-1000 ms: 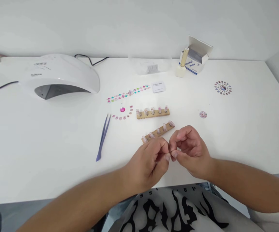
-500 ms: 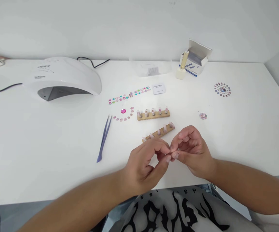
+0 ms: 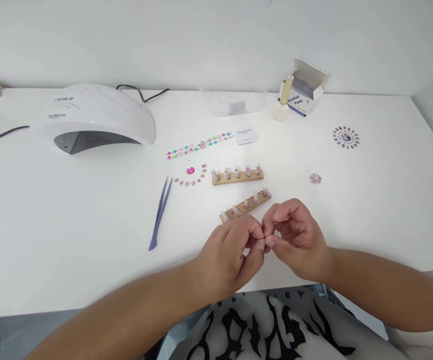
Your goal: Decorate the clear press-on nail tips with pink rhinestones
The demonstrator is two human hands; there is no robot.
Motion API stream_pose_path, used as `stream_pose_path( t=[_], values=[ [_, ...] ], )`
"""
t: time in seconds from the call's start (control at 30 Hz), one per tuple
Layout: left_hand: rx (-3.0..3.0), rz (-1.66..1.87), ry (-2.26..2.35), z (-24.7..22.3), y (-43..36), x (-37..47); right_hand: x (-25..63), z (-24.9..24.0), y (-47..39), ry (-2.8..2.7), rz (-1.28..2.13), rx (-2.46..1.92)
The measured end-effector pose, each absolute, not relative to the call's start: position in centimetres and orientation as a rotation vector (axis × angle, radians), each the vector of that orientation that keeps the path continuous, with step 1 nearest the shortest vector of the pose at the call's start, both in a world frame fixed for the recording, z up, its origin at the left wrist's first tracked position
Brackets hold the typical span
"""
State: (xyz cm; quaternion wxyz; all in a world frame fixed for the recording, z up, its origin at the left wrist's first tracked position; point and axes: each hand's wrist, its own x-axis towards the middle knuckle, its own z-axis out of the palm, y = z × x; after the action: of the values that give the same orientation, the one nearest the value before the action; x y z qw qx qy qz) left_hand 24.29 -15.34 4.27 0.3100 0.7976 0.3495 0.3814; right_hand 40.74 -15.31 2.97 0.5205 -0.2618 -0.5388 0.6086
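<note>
My left hand and my right hand meet fingertip to fingertip above the table's front part. Both are closed in a pinch, and whatever lies between the fingertips is too small and too hidden to name. Just beyond my left hand lies a wooden strip bearing several pale nail tips. Behind it is a second wooden strip, whose upright nail tips carry pink decoration. Blue-violet tweezers rest to the left of my left hand. A round pink sticker lies beyond my right hand.
A white nail lamp stands back left. Gem stickers and flower sticker strips lie mid-table, near an alcohol pad packet. At the back are a polish bottle and an open alcohol pads box. A sticker ring lies right.
The fingers of my left hand have curled in more, and its thumb has drawn closer to the index finger. My fingertips still meet. The table's things lie as before; the view has shifted slightly.
</note>
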Motion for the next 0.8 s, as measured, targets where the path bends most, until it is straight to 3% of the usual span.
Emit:
stream_pose_path(
  t=[0.8],
  values=[
    [2.47, 0.975, 1.116, 4.4, -15.0, 25.0, 39.6, 3.4, -15.8, -1.389, 1.284, -0.808]
  ],
)
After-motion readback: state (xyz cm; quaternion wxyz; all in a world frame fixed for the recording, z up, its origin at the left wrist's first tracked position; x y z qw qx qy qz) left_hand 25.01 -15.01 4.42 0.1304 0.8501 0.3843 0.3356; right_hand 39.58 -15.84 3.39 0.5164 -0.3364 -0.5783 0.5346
